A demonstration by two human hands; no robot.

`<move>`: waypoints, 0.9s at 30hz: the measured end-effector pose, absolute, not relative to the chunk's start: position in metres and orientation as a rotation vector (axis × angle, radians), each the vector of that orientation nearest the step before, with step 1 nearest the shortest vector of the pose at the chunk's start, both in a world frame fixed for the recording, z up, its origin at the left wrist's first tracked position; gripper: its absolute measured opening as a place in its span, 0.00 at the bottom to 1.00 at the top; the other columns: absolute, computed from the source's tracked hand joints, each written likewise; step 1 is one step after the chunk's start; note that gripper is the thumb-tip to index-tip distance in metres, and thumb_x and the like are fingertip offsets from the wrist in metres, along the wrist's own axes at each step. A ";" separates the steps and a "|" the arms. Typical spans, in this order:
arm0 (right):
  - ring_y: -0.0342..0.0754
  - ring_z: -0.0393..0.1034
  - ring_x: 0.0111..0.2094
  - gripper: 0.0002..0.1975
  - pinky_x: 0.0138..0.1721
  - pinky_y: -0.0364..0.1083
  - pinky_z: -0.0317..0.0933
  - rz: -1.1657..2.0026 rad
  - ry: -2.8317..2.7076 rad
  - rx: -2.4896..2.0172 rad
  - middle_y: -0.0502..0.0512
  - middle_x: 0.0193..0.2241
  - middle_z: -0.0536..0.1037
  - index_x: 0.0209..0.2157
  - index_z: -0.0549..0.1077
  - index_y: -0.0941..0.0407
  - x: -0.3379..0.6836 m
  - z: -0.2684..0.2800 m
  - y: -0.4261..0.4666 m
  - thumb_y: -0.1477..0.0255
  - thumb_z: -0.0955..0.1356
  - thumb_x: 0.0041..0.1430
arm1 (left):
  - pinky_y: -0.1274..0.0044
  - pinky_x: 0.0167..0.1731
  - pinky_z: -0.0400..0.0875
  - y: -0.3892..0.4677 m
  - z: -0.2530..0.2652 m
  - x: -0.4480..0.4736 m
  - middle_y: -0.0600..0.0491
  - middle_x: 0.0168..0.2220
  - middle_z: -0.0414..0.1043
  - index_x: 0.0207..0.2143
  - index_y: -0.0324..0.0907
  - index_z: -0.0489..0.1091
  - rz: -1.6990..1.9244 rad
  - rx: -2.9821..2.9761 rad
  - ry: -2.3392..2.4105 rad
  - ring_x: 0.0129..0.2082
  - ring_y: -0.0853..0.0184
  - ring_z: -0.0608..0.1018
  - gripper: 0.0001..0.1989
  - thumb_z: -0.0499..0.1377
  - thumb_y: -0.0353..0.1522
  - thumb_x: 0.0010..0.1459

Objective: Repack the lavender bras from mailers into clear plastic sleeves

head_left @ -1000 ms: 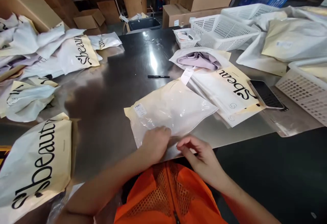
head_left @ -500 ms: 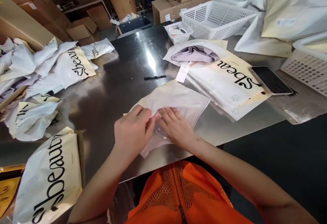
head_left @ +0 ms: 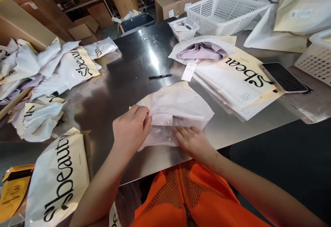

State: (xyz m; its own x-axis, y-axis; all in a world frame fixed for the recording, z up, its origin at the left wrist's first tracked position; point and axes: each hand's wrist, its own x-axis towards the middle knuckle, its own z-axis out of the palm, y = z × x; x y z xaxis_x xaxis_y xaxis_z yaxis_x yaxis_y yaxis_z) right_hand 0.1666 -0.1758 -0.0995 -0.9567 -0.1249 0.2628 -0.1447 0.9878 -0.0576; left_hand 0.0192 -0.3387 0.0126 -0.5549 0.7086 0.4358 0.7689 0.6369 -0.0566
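Observation:
A pale, semi-clear plastic bag lies on the metal table in front of me. Its opening faces my body, and a white strip or tag shows there. My left hand is closed, pinching the bag's left edge between thumb and fingers. On the lower right part of the bag rests my right hand, palm down with fingers stretched out. Beyond it, a lilac folded garment pokes out of another white bag, with a white tag hanging from it.
A black marker lies behind the bag. Printed mailer bags are stacked at right beside a phone. White baskets stand at the back. Packed bags pile up on the left; one more sits near my left forearm.
My right hand has drawn out from under the bag's upper flap and moved right and down onto its lower layer. The white strip now shows. My left hand still grips the edge.

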 end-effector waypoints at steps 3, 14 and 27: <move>0.46 0.70 0.28 0.16 0.33 0.48 0.61 0.224 -2.768 0.445 0.57 0.31 0.78 0.47 0.74 0.60 0.182 -0.097 -0.173 0.83 0.60 0.63 | 0.75 0.22 0.52 -0.332 0.010 0.020 0.54 0.31 0.75 0.30 0.43 0.71 -0.189 -1.137 -2.503 0.26 0.68 0.73 0.09 0.55 0.34 0.62; 0.55 0.69 0.43 0.23 0.46 0.57 0.54 0.176 -2.830 0.273 0.64 0.50 0.76 0.59 0.68 0.60 0.166 -0.108 -0.181 0.79 0.61 0.62 | 0.75 0.24 0.52 -0.344 0.004 0.028 0.55 0.32 0.75 0.32 0.43 0.72 -0.203 -1.112 -2.627 0.29 0.66 0.75 0.05 0.58 0.33 0.59; 0.47 0.74 0.44 0.15 0.53 0.55 0.49 0.150 -2.571 0.244 0.55 0.42 0.82 0.52 0.72 0.57 0.213 -0.113 -0.159 0.81 0.60 0.69 | 0.78 0.23 0.59 -0.366 -0.023 0.036 0.58 0.32 0.75 0.35 0.43 0.71 -0.438 -1.199 -2.531 0.27 0.72 0.77 0.07 0.66 0.33 0.56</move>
